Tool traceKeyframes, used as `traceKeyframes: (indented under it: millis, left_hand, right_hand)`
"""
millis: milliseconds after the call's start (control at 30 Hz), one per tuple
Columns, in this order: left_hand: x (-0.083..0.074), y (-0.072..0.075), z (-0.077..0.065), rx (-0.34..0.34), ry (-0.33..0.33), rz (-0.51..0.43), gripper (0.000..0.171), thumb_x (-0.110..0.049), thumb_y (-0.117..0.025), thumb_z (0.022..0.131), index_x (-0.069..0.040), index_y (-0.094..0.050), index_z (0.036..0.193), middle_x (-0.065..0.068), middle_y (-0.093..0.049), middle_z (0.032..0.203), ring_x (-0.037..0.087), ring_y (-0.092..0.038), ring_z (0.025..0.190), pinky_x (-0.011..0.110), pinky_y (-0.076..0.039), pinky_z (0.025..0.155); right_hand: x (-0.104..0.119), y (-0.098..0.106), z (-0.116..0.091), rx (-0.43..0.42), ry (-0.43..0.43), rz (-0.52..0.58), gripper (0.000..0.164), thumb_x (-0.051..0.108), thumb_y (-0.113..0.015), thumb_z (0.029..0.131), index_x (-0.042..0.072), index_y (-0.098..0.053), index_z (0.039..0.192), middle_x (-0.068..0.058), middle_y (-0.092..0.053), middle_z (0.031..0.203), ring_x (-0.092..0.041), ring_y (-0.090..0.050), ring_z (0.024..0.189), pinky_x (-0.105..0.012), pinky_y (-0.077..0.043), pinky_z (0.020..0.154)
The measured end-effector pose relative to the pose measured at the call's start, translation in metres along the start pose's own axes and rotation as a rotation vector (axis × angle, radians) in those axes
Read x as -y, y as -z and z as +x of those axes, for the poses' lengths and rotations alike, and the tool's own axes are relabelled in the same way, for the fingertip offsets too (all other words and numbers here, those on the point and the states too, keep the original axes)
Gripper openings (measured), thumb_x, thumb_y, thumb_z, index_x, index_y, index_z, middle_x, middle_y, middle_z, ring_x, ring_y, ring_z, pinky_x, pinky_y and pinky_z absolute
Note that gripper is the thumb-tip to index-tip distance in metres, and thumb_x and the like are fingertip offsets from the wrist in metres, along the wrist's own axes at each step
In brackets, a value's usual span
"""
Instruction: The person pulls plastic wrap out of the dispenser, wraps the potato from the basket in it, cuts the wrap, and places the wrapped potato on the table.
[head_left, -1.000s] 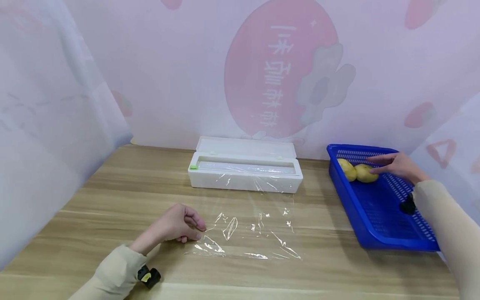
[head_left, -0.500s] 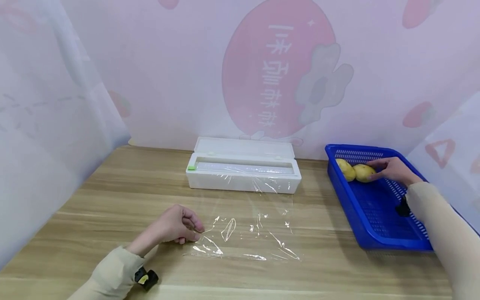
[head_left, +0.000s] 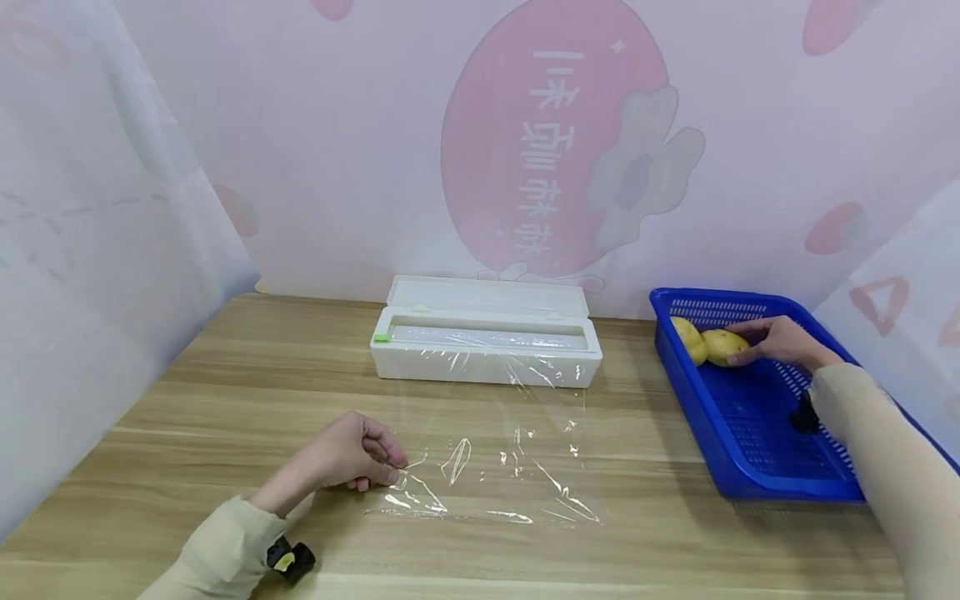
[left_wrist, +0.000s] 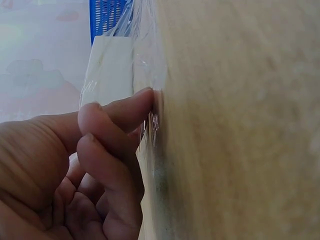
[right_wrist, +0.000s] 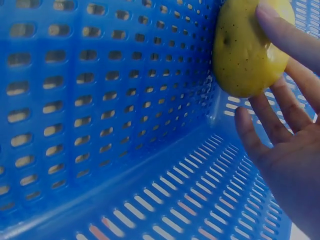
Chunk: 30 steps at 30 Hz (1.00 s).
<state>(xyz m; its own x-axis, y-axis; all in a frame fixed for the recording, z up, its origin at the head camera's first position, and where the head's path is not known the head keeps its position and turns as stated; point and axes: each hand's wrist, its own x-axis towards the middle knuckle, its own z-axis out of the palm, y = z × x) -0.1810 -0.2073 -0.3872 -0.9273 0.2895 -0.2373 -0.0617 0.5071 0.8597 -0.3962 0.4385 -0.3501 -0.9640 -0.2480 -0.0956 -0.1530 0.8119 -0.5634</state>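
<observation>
My left hand [head_left: 351,454] pinches the left edge of a sheet of cling film [head_left: 487,467], close over the wooden table. The clear film runs back to a roll inside a white dispenser box [head_left: 487,367] whose lid is raised. In the left wrist view, creased film [left_wrist: 150,55] stretches away from the fingertips. At the right, my right hand [head_left: 787,343] reaches into a blue plastic basket [head_left: 720,442] and grips a yellow potato [head_left: 722,347], thumb on one side and fingers on the other. A second potato [head_left: 688,340] lies against it at the basket's left wall.
A green slider [head_left: 382,337] sits on the left end of the box. The table [head_left: 247,392] meets a pink printed backdrop [head_left: 337,167] behind, with white sheets on both sides.
My right hand has moved slightly left and closed its fingers round the potato. My left hand keeps its pinch on the cling film, which has barely shifted.
</observation>
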Motion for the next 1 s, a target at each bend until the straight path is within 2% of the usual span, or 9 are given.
traceKeyframes:
  millis: [300,533,600,733,867,1000]
  left_hand:
    - [0.001,0.0,0.002,0.014,-0.004,-0.006,0.02,-0.003,-0.084,0.074,-0.003,-0.072,0.089,0.007,-0.072,0.08,0.007,-0.05,0.045,0.017,-0.04,0.042]
    - [0.004,0.002,0.004,0.002,0.005,0.004,0.019,-0.002,-0.084,0.074,-0.004,-0.072,0.088,0.007,-0.072,0.08,0.007,-0.049,0.045,0.017,-0.04,0.043]
    - [0.005,0.001,0.005,0.002,0.003,0.008,0.018,-0.003,-0.084,0.074,-0.004,-0.072,0.088,0.007,-0.072,0.079,0.007,-0.05,0.045,0.017,-0.04,0.043]
    - [0.007,0.002,0.005,0.002,0.004,0.005,0.018,-0.002,-0.083,0.074,-0.004,-0.072,0.088,0.007,-0.072,0.08,0.007,-0.05,0.045,0.017,-0.04,0.042]
    - [0.006,0.004,0.006,-0.008,0.006,0.009,0.019,-0.002,-0.084,0.074,-0.004,-0.072,0.088,0.006,-0.072,0.081,0.008,-0.05,0.045,0.018,-0.04,0.042]
    - [0.005,0.003,0.006,-0.014,0.006,0.011,0.02,-0.003,-0.084,0.073,-0.004,-0.072,0.089,0.006,-0.072,0.081,0.008,-0.05,0.045,0.018,-0.041,0.042]
  right_hand:
    - [-0.005,0.0,-0.006,-0.023,-0.001,-0.036,0.081,0.044,-0.083,0.077,-0.006,-0.055,0.134,-0.03,-0.055,0.129,-0.044,-0.052,0.114,-0.061,-0.04,0.096]
    - [-0.001,0.005,-0.002,-0.077,0.04,-0.083,0.071,0.04,-0.083,0.079,-0.008,-0.06,0.126,-0.024,-0.063,0.117,-0.032,-0.06,0.099,-0.036,-0.051,0.079]
    - [0.002,0.01,-0.003,-0.08,0.04,-0.084,0.069,0.038,-0.083,0.08,-0.008,-0.06,0.126,-0.024,-0.064,0.115,-0.03,-0.061,0.097,-0.032,-0.051,0.075]
    - [0.015,0.021,-0.01,-0.081,0.047,-0.05,0.066,0.036,-0.081,0.083,-0.006,-0.057,0.129,-0.023,-0.063,0.115,-0.026,-0.061,0.094,-0.032,-0.052,0.074]
    - [0.03,0.029,-0.016,-0.108,0.067,-0.03,0.064,0.032,-0.079,0.085,-0.005,-0.056,0.131,-0.021,-0.063,0.112,-0.021,-0.059,0.09,-0.033,-0.052,0.075]
    - [0.039,0.035,-0.021,-0.145,0.091,0.014,0.059,0.027,-0.079,0.086,-0.003,-0.056,0.131,-0.017,-0.064,0.113,-0.017,-0.06,0.089,-0.029,-0.051,0.074]
